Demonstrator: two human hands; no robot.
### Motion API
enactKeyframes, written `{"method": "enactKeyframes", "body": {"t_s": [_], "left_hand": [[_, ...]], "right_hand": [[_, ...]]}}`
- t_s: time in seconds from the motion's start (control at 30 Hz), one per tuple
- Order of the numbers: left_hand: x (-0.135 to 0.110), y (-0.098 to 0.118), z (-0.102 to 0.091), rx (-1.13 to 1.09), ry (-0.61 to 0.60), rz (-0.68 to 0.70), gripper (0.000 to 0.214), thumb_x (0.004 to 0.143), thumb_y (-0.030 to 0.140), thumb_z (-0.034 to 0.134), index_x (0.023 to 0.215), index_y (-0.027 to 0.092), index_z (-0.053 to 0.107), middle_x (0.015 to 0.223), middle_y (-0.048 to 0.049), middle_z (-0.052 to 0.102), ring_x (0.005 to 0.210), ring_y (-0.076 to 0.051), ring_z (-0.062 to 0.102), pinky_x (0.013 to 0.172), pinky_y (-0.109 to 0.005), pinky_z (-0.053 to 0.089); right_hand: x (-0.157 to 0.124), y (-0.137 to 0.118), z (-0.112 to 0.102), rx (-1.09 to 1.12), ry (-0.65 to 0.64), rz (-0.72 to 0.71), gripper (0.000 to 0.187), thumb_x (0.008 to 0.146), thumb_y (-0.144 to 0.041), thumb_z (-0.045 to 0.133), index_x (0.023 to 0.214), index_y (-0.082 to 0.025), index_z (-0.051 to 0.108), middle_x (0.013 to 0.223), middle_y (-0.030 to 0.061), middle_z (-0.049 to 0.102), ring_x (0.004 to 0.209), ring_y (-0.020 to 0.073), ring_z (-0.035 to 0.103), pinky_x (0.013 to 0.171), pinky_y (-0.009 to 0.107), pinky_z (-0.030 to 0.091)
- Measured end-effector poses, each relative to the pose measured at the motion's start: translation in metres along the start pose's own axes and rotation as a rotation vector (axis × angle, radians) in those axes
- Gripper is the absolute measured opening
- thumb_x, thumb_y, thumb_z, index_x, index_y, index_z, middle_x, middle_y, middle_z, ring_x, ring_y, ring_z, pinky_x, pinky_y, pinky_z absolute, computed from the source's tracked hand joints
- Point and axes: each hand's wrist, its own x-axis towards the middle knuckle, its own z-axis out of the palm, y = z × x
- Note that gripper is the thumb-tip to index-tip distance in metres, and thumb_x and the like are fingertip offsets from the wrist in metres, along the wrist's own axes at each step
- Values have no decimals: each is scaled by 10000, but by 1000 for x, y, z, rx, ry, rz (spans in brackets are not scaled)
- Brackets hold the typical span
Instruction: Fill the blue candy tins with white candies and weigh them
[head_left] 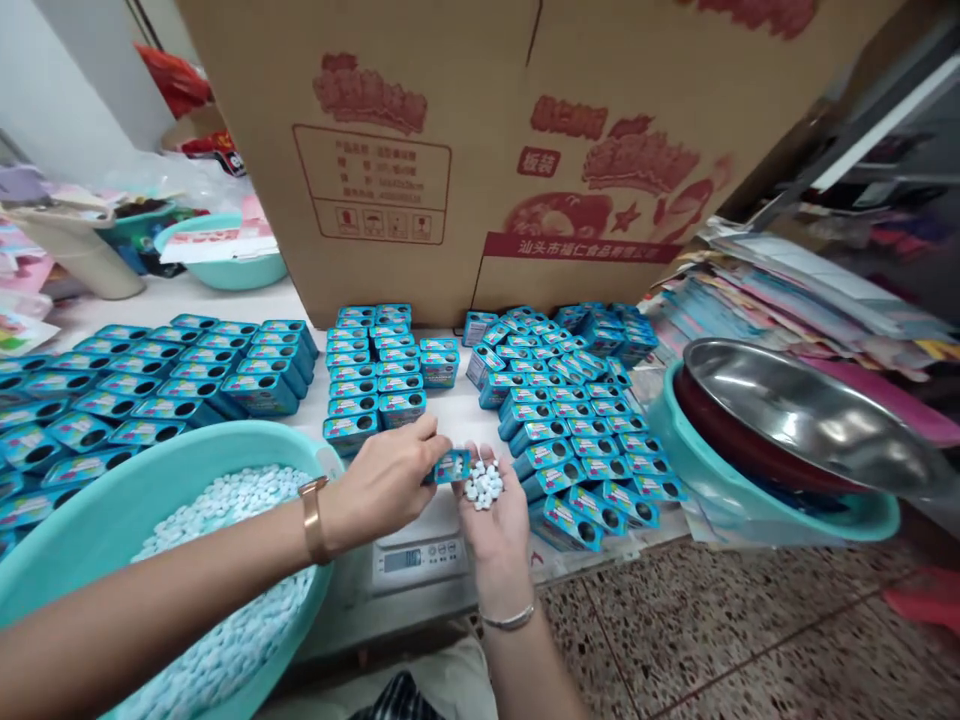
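Between the fingers of my left hand (390,480) is a small blue candy box (452,466), tilted with its opening toward my right palm. Pale candies show at that opening. My right hand (491,535) lies palm up and cupped, carrying a small heap of white and light-blue candies (484,484) right beside the box. Below both hands sits a digital scale (420,558), its plate partly covered by them. Under my left forearm stands a big turquoise basin (300,445) with many of the same loose candies (247,500) in it.
Rows of blue boxes with round holes stand left (202,370), in the middle (379,370) and right (570,430). A large carton (480,160) rises behind. To the right, a metal bowl (795,410) rests in another turquoise basin (862,520), near stacked printed sheets (810,300).
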Motion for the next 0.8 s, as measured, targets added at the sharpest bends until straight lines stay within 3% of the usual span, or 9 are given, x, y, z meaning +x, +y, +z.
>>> {"method": "enactKeyframes", "body": {"t_s": [0.17, 0.33, 0.47, 0.67, 0.8], "left_hand": [[3, 1, -2, 79, 14, -36, 268, 799, 182, 518, 1055, 226, 587, 964, -40, 545, 799, -199, 593, 610, -300, 440], [6, 5, -6, 143, -55, -16, 230, 738, 135, 523, 939, 199, 614, 933, -50, 551, 794, -207, 597, 602, -309, 429], [5, 2, -1, 143, -42, -57, 331, 751, 144, 517, 1060, 227, 604, 945, -44, 555, 800, -208, 600, 587, -310, 420], [-1, 11, -24, 123, -14, -13, 358, 751, 159, 520, 1092, 242, 595, 952, -32, 548, 811, -203, 591, 624, -313, 441], [-2, 13, -20, 135, -10, -35, 285, 752, 158, 526, 1015, 230, 611, 953, -37, 556, 804, -203, 599, 615, -309, 439]], "right_hand": [[3, 6, 1, 21, -54, 34, 251, 940, -174, 408, 825, -153, 630, 752, 17, 710, 744, 134, 686, 714, 297, 565], [-3, 4, 3, 32, -28, 65, 265, 948, -185, 395, 822, -155, 626, 761, 23, 711, 748, 125, 689, 699, 273, 564], [-3, 2, 1, 9, -39, 81, 258, 945, -193, 394, 842, -159, 628, 799, 34, 724, 800, 143, 702, 696, 296, 571], [0, 3, -2, 37, -109, 67, 228, 944, -193, 416, 852, -168, 623, 765, 9, 718, 749, 139, 692, 739, 333, 571], [-4, 3, 2, 17, -117, 105, 230, 940, -194, 415, 837, -164, 618, 752, 11, 713, 742, 139, 691, 713, 316, 570]]}}
